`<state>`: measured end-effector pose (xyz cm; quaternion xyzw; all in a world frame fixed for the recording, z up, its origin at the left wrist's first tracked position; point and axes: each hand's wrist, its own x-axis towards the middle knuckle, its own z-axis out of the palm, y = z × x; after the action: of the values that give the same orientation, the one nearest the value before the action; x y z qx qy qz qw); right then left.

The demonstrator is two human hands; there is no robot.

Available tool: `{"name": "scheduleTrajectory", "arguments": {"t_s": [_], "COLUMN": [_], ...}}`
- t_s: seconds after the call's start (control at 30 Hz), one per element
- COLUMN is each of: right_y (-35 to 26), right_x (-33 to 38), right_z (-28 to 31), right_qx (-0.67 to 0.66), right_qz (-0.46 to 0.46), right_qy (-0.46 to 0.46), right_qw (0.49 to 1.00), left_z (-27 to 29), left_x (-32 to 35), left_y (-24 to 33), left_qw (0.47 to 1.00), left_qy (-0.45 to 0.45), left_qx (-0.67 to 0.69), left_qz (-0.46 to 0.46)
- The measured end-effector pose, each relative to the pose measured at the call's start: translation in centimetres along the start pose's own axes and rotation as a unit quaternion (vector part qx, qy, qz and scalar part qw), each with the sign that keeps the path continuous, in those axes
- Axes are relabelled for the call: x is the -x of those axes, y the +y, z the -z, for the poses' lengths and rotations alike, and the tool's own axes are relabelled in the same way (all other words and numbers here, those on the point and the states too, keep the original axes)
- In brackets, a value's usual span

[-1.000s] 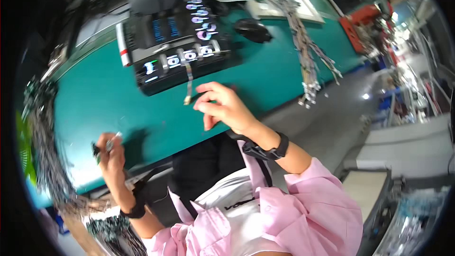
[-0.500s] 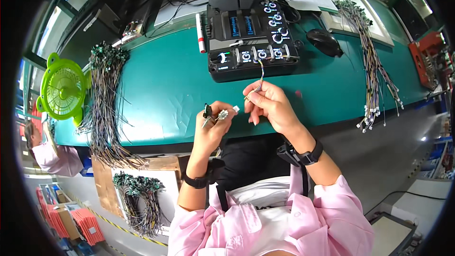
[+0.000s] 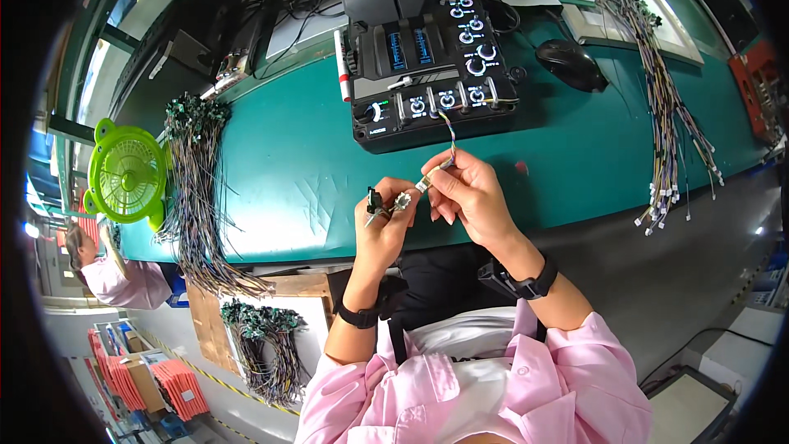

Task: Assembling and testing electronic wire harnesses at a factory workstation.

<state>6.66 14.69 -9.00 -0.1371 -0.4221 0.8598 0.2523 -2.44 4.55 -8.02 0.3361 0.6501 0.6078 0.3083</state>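
My left hand is closed around a wire harness whose dark connector and pale metal-looking connector stick out between the fingers. In my right hand, pinched between thumb and fingers, is the end of a twisted multicoloured cable. That cable runs down from the front of a black control box with lit knobs and blue displays. A small white plug sits between the two hands, at the fingertips of both. Whether it is fully seated in the cable end cannot be made out.
Bundled harnesses lie at the left and right of the green table, others on a lower board. Around stand a green fan, mouse, marker and red tool. A person is far left.
My left hand has moved right and up, bringing the white plug from a gap apart to the cable end in my right hand. The whole view has shifted slightly.
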Motion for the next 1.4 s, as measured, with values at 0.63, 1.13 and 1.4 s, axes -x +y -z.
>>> {"name": "scheduleTrajectory", "arguments": {"t_s": [0.63,1.13,1.4], "right_y": [0.1,-0.2,-0.7], "right_x": [0.3,0.3,0.8], "right_z": [0.0,-0.2,0.1], "right_qx": [0.038,0.038,0.098], "right_qz": [0.001,0.001,-0.008], "right_qy": [0.011,0.032,0.016], "right_qw": [0.999,0.999,0.995], "left_z": [-0.2,-1.4,0.4], "left_x": [-0.1,-0.7,-0.3], "left_y": [-0.1,-0.5,-0.1], "left_qw": [1.0,0.996,0.999], "left_qy": [-0.002,0.007,-0.03], "left_qx": [0.006,-0.011,-0.005], "left_qz": [0.004,-0.092,-0.035]}}
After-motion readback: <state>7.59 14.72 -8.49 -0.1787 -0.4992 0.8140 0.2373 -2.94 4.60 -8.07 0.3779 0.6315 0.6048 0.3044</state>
